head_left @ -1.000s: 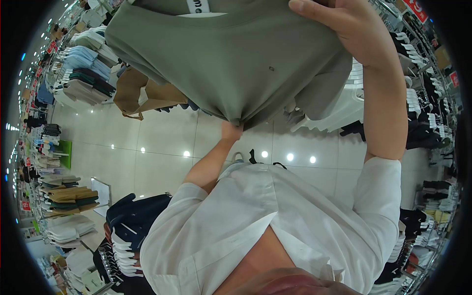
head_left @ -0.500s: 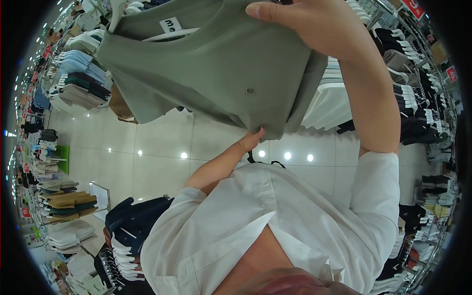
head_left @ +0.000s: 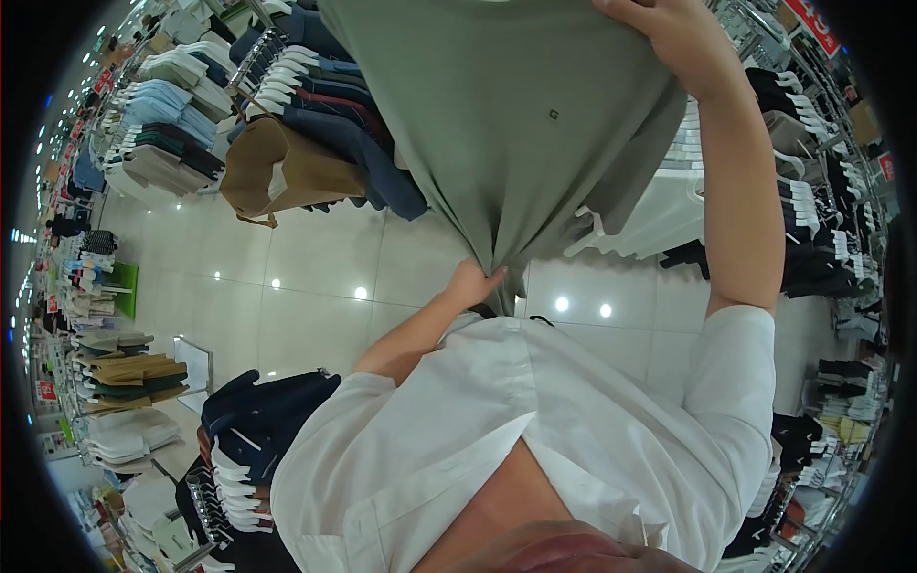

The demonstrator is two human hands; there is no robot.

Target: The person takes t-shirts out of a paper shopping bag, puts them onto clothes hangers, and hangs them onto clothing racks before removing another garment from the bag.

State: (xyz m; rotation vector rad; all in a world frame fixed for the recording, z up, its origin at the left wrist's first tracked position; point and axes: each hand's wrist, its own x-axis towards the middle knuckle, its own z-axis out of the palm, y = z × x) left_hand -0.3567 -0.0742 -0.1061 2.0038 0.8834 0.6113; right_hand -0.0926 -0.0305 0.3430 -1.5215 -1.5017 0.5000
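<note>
A grey-green shirt (head_left: 497, 105) with a small square mark on its chest hangs stretched out in front of me. Its collar lies beyond the top edge of the view. My left hand (head_left: 473, 284) is closed on the bottom of the shirt, bunching the cloth into folds close to my waist. High on the right, my right hand (head_left: 683, 43) grips the shirt's upper part; its thumb shows, while the other fingers are hidden or cut off.
At the upper left stands a rack with dark garments (head_left: 334, 115) on white hangers and a brown bag (head_left: 277, 172). White garments (head_left: 659, 215) hang to the right. Navy clothing (head_left: 263, 420) hangs at lower left. Glossy floor tiles (head_left: 315, 248) lie between.
The shirt has risen, and its collar, label and hanger have left the view. My left hand has pulled the bottom cloth down into tight folds. My right hand has shifted up and right.
</note>
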